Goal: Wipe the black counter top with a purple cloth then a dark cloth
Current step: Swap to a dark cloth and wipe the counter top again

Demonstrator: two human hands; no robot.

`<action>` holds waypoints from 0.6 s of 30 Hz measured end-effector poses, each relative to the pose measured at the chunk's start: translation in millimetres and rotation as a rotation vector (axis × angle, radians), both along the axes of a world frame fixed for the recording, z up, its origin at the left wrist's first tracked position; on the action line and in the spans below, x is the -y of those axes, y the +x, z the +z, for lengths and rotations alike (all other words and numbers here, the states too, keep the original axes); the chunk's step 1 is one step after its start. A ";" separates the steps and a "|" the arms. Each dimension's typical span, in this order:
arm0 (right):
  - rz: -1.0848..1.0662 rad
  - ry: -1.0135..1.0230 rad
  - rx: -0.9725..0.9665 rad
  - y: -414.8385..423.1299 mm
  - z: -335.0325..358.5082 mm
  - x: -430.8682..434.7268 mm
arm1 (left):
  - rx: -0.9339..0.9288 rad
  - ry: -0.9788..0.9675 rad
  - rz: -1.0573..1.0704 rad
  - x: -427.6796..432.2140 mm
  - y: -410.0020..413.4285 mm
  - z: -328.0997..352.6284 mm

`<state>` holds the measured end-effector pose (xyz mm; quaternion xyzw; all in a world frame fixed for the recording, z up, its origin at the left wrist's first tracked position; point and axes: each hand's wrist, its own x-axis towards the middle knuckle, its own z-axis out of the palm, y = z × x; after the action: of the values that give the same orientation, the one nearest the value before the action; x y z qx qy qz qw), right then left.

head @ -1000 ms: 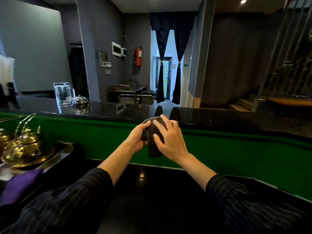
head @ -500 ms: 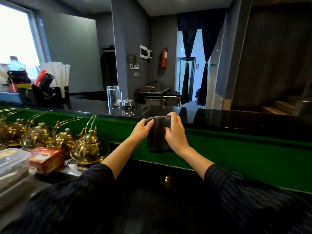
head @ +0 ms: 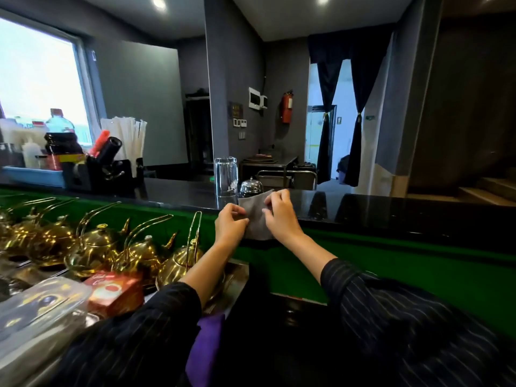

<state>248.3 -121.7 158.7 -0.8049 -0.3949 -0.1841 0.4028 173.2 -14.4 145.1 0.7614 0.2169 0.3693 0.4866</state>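
Both hands are up at the edge of the glossy black stone counter top (head: 391,210), and they're holding a small dark grey cloth (head: 255,219) between them. The left hand (head: 231,226) is pinching the cloth's left edge with fingers curled in, and the right hand (head: 280,216) is gripping the right side, fingertips bent over the fabric near its top. The cloth is hanging flat and mostly spread out, its top corner sitting right at the counter's front lip and the rest draping down in front of the green panel (head: 405,263) under the counter. Can't really tell if it's actually touching the counter surface or just hovering at the edge.

The soft purple cloth (head: 205,350) is lying way down low near the person's body, between the two dark pinstriped sleeves (head: 405,325), well apart from the hands.

Just behind the cloth on the counter there's a shiny silver dome-shaped bell (head: 250,187) and right beside it, to the left, a tall clear glass tumbler (head: 225,176). Off to the left, on the lower level, a row of shiny gold metal teapots (head: 92,244) with tall looped handles is lined up, with a red cardboard box (head: 114,293) and a clear plastic lidded container (head: 36,308) sitting in front of them.
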 end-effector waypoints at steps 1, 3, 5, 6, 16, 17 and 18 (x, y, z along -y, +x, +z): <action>0.012 -0.039 -0.002 5.0 -0.6 -11.2 | 0.007 0.039 0.004 -8.0 5.1 3.9; 0.027 -0.113 -0.014 13.4 -2.0 -30.8 | -0.020 0.133 -0.011 -24.8 17.1 11.8; 0.044 -0.157 -0.038 22.6 -2.9 -46.6 | -0.092 0.234 -0.021 -40.0 28.5 22.3; 0.047 -0.175 -0.054 27.6 -2.5 -53.2 | -0.121 0.272 -0.021 -47.3 33.9 26.9; -0.069 -0.192 -0.235 55.0 -4.3 -106.5 | -0.270 0.464 0.006 -109.4 77.7 32.7; -0.091 -0.229 -0.228 56.2 -5.9 -108.6 | -0.275 0.478 0.001 -111.8 80.2 31.2; -0.103 -0.261 -0.223 56.8 -7.0 -110.2 | -0.276 0.492 -0.002 -112.9 82.2 29.7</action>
<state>305.2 -11.5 151.7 -0.8849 -0.3267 -0.0613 0.3262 255.4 98.5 174.7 0.9000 0.1840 0.3033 0.2533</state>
